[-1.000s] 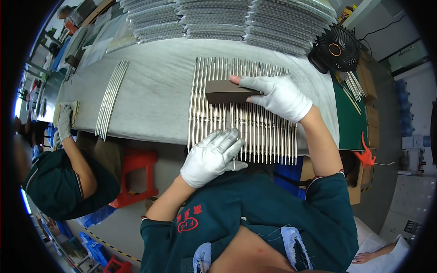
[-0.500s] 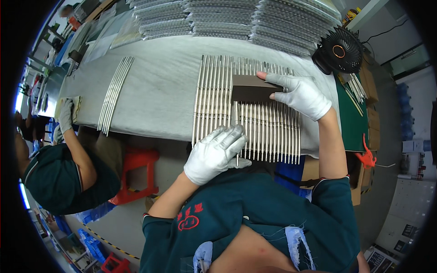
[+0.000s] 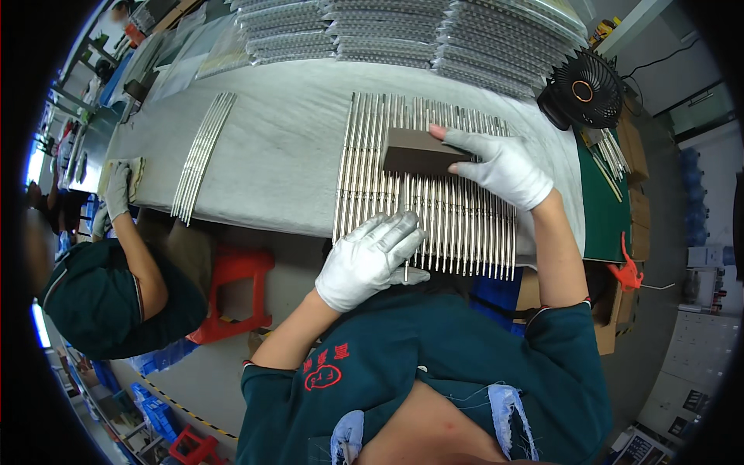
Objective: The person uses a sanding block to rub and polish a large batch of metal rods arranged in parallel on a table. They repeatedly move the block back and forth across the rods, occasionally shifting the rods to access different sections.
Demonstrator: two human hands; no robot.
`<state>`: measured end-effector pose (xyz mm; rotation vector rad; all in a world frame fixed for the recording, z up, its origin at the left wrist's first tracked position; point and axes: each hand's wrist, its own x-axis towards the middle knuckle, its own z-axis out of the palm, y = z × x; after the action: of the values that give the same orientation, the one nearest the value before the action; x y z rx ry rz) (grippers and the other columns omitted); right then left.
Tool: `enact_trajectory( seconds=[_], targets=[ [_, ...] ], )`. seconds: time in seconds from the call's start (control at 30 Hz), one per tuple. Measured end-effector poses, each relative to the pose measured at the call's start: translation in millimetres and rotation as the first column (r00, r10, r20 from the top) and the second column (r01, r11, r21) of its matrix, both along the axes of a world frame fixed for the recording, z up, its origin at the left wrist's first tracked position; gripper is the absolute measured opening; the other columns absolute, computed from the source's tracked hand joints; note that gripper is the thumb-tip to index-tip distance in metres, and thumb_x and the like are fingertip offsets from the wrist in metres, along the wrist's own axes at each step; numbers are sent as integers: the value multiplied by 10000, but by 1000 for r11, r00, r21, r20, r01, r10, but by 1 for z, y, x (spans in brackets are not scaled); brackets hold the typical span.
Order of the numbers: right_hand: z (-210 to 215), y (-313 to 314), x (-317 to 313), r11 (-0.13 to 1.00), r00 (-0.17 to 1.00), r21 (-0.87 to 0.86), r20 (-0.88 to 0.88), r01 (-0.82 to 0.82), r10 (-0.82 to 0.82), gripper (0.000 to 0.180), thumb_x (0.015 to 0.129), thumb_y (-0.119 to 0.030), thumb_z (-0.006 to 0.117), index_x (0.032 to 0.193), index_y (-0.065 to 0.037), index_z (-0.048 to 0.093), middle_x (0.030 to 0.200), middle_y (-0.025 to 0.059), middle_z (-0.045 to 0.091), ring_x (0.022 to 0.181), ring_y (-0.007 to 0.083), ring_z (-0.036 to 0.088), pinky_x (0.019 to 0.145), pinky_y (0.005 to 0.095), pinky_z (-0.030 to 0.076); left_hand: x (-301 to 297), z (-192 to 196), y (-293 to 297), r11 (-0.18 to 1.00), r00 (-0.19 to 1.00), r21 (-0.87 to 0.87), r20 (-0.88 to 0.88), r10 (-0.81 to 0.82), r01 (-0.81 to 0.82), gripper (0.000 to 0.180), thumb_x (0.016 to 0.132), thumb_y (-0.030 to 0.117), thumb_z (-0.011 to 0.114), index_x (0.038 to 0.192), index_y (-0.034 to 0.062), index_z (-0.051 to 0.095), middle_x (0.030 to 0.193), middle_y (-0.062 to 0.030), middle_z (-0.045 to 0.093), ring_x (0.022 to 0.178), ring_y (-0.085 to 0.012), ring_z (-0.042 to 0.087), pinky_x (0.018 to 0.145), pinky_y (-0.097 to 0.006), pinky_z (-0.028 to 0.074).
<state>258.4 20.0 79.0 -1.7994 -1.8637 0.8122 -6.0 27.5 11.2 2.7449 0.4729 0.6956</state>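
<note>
A row of several long shiny metal rods [image 3: 465, 217] lies side by side on the grey table [image 3: 287, 155]. My right hand [image 3: 504, 167], in a white glove, presses a dark brown sanding block [image 3: 418, 153] onto the rods' far half. At the table's near edge my gloved left hand [image 3: 370, 260] rests on the rods' near ends, its fingers closed around one rod that sticks out toward me.
A smaller bundle of rods [image 3: 201, 155] lies to the left. Stacks of rods [image 3: 418, 35] fill the table's far side. A black fan [image 3: 585, 89] stands at the right. Another person in green [image 3: 108, 287] works at the left, beside a red stool [image 3: 236, 291].
My right hand slid the brown block across the rods, first to the right, then back left and slightly toward me. My left hand stayed at the near ends.
</note>
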Motion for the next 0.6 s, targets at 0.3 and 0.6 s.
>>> enact_trajectory(
  seconds=[0.3, 0.6],
  targets=[
    [-42, -16, 60, 739, 840, 435, -427, 514, -334, 684, 914, -116, 714, 1521, -169, 404, 1358, 70, 576, 1164, 147, 577, 1010, 274, 455, -8, -5, -3, 999, 986, 20, -163, 48, -45, 712, 745, 570, 717, 1282, 116, 606, 1289, -109, 629, 1189, -305, 598, 1040, -469, 448],
    [-81, -10, 68, 674, 819, 470, -394, 570, -417, 653, 911, -196, 723, 1497, -174, 438, 1356, 102, 610, 1158, 166, 627, 966, 283, 489, -5, 10, -6, 997, 931, -22, -361, 55, -68, 877, 757, 620, 678, 1433, 106, 457, 1428, -140, 512, 1324, -331, 482, 1124, -485, 347]
  ],
)
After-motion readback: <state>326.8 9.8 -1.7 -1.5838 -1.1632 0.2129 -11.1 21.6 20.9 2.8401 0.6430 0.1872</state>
